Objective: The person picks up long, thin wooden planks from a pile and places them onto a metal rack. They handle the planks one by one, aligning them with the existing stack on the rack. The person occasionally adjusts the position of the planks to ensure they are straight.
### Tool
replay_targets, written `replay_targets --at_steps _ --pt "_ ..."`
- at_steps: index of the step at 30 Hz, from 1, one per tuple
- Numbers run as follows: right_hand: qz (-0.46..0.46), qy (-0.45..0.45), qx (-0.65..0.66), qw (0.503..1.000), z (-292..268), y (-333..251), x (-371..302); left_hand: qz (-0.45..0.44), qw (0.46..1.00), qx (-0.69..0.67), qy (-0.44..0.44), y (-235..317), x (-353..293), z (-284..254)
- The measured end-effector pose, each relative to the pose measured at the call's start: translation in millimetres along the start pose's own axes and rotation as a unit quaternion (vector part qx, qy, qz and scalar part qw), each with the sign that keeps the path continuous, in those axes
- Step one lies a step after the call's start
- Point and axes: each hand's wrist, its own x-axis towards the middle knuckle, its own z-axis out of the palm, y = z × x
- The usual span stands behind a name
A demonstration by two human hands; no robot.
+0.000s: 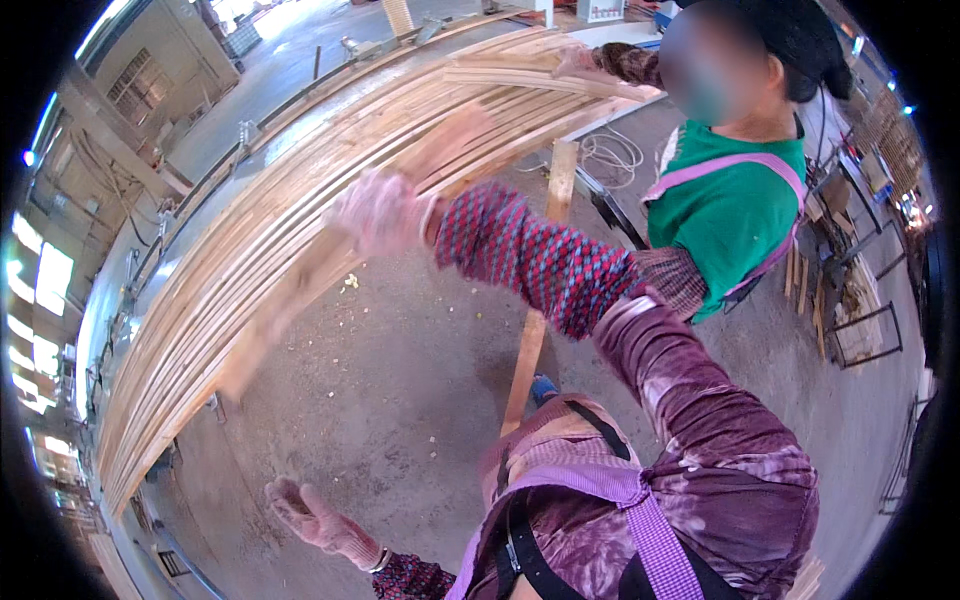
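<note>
My right hand (382, 213), in a pale pink glove, reaches out over the near edge of a long stack of wooden strips (300, 190). Its fingers are closed around a short wooden board (445, 150), smeared by motion, which slants across the strips and past their near edge. Low on the left, my left hand (318, 520) wears a similar glove and hangs over the floor. Its fingers are stretched out and it holds nothing.
A co-worker in a green shirt (735, 190) stands at the right, a gloved hand (578, 62) on the stack's far end. A wooden plank (560, 185) runs from the stack toward me. Coiled cable (612, 155) lies beyond it. Metal racks with wood (860, 310) stand far right.
</note>
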Motion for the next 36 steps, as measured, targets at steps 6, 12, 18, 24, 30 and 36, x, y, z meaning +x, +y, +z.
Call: replay_targets --at_steps 6,12,18,24,30,36 --pt "0.231 -0.049 0.102 0.966 0.2 121.6 4.5 -0.114 0.990 -0.043 -0.069 -25.3 -26.5 -0.2" --pt "0.367 -0.030 0.052 0.928 14.2 221.8 -40.7 -0.170 0.975 0.044 -0.138 -46.2 -47.5 1.6" --pt "0.490 -0.122 0.004 0.863 18.7 308.9 -75.5 -0.202 0.929 0.238 -0.197 -43.4 -49.7 21.7" --pt "0.520 -0.182 -0.020 0.834 46.7 386.2 -111.7 -0.202 0.860 0.375 -0.282 -84.7 -60.7 22.0" --pt "0.526 -0.217 -0.010 0.823 74.6 419.3 -147.7 -0.279 0.862 0.302 -0.297 -124.4 -55.7 34.2" --pt "0.528 -0.268 0.037 0.805 75.9 429.3 -167.6 -0.199 0.765 0.494 -0.362 -71.5 -27.8 83.9"
